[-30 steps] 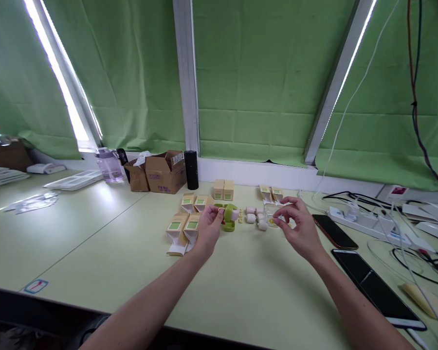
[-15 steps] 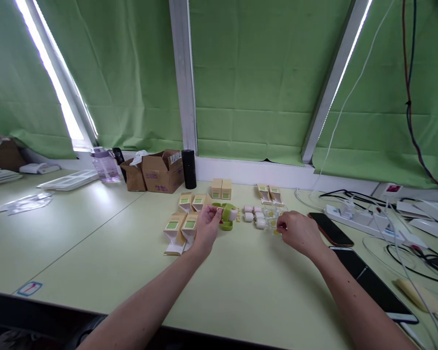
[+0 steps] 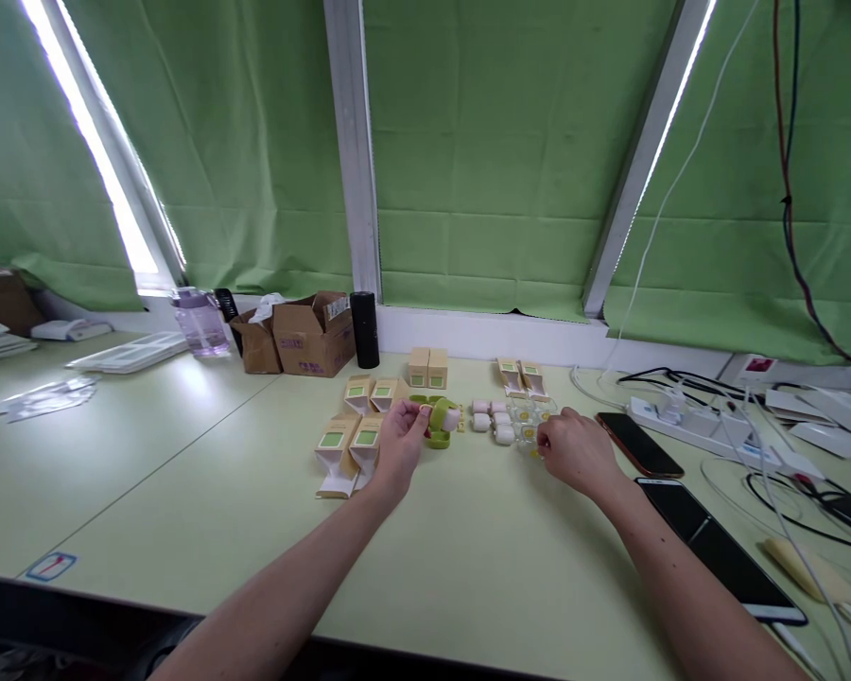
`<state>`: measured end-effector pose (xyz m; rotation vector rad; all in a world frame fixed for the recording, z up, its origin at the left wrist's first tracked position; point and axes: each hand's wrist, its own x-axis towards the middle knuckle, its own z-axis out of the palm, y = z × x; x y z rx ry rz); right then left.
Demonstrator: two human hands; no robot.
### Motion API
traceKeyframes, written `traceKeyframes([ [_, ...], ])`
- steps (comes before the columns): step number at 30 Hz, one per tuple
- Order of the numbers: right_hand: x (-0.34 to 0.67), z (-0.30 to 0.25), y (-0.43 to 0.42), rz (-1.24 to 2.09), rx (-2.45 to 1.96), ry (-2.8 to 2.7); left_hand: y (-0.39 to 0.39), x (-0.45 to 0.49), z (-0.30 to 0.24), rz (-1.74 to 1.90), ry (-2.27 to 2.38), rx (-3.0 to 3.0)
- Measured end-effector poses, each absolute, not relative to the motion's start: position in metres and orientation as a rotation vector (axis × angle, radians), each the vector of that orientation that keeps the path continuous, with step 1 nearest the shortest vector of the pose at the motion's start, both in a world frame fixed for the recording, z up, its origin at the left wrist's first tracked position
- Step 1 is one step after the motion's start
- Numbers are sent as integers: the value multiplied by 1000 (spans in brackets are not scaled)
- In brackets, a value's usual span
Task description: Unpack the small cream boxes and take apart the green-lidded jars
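My left hand (image 3: 399, 442) is closed in a pinch on a green roller-like tool with a pale pink end (image 3: 443, 417), held just above the table. My right hand (image 3: 573, 449) rests low on the table with its fingers curled on small clear pieces with yellow dots (image 3: 529, 426); what they grip is too small to name. Several small pink cylinders (image 3: 492, 420) lie between the two hands. Small tan boxes with green labels (image 3: 355, 436) lie to the left of my left hand.
Two more tan boxes (image 3: 427, 367) and a black cylinder (image 3: 364, 329) stand farther back. Cardboard boxes (image 3: 314, 334) and a purple bottle (image 3: 199, 322) sit at the back left. Two phones (image 3: 709, 549) and a power strip (image 3: 702, 427) with cables lie to the right.
My right hand has come down from above the table onto the clear pieces and curled shut. My left hand has kept hold of the green tool in the same place.
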<state>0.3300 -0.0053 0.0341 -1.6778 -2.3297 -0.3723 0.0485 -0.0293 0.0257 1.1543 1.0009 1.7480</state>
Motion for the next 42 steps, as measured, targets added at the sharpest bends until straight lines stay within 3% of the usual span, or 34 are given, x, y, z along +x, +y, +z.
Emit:
traceKeyframes([
  [6, 333, 34, -3, -380, -1515, -2208, -30, 49, 26, 1704, 972, 1122],
  [15, 287, 26, -31, -204, -867, -2061, -32, 52, 22, 1500, 937, 997],
  [29, 261, 8, -41, -63, -819, -2123, -39, 62, 21, 1194, 980, 1097],
  [33, 260, 10, -42, 195, -759, -2022, -45, 61, 28, 1163, 914, 1108],
  [42, 256, 5, -32, 1217, -672, -1387, -41, 57, 29, 1211, 954, 1122],
])
